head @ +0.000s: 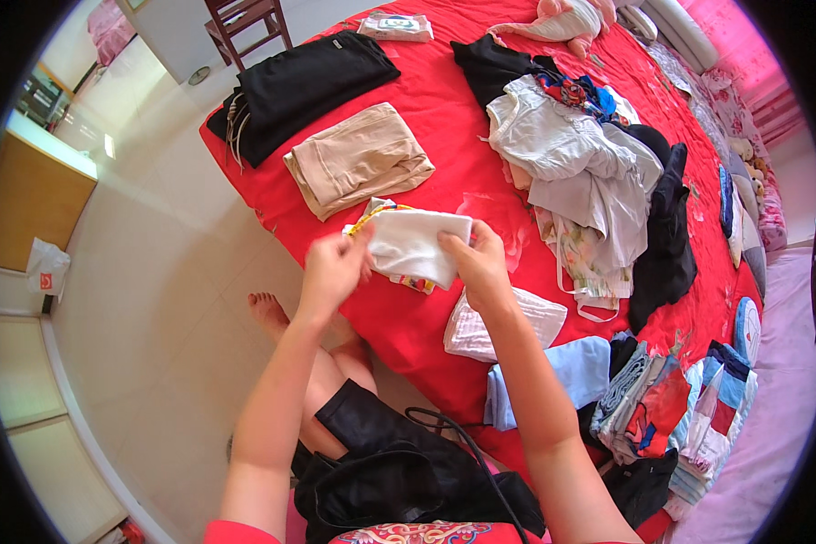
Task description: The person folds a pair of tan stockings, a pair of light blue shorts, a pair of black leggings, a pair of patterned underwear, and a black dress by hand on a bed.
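A small folded white garment (418,238) with a yellow patterned edge and some colourful print lies over the red bedsheet in front of me. My right hand (481,265) grips its right end, thumb on top and fingers behind. My left hand (336,272) is at its left edge, fingers curled and blurred by motion, so whether they pinch the cloth is unclear. Just beyond is a folded beige garment (360,160). Folded white gauzy cloth (472,326) lies under my right wrist, and a folded light blue garment (578,370) is beside my right forearm.
Folded black trousers (319,68) and a pack of wipes (396,27) lie at the bed's far side. To the right is a loose heap of clothes (578,156). Several folded clothes (653,408) stand in rows nearer me. A black cable (472,442) crosses my lap.
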### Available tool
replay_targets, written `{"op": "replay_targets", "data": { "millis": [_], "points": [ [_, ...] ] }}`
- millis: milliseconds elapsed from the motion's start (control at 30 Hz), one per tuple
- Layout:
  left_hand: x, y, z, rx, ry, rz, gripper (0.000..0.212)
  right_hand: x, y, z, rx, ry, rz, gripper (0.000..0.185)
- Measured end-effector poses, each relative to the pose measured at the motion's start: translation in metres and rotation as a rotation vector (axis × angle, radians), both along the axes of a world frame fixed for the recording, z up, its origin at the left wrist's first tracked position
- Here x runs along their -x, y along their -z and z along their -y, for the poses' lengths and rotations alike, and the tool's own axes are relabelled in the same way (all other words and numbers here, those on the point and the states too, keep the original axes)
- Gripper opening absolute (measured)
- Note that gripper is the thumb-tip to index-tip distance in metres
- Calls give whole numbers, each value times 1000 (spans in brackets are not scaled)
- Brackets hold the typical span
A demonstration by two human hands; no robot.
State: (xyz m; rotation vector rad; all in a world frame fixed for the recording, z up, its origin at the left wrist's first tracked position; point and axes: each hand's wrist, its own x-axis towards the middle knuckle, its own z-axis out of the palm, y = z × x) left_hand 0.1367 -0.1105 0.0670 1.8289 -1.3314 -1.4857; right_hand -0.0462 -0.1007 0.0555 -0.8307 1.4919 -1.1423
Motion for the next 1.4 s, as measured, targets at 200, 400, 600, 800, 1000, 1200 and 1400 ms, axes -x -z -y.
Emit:
{"op": "replay_targets", "data": {
  "millis": [200,400,600,800,1000,1200,1400],
  "points": [
    [19,-34,-21,-391,-135,-1255,66,-33,-67,22,2,-201,474,26],
    [1,-19,32,54,-422,-1276,31,-17,-55,15,154,-66,395,29],
    [13,85,40,166,-264,-394,42,3,59,-9,56,49,-333,38],
    [17,77,46,675,51,572,54,-6,77,-5,20,251,-595,45],
    [-5,85,64,322,203,314,61,-10,61,15,312,-40,-543,43],
    [28,53,35,1126,399,807,47,-26,42,12,323,30,-1148,49],
    [19,94,44,1086,777,947,47,-34,71,1,479,-369,-1391,51]
  ]
}}
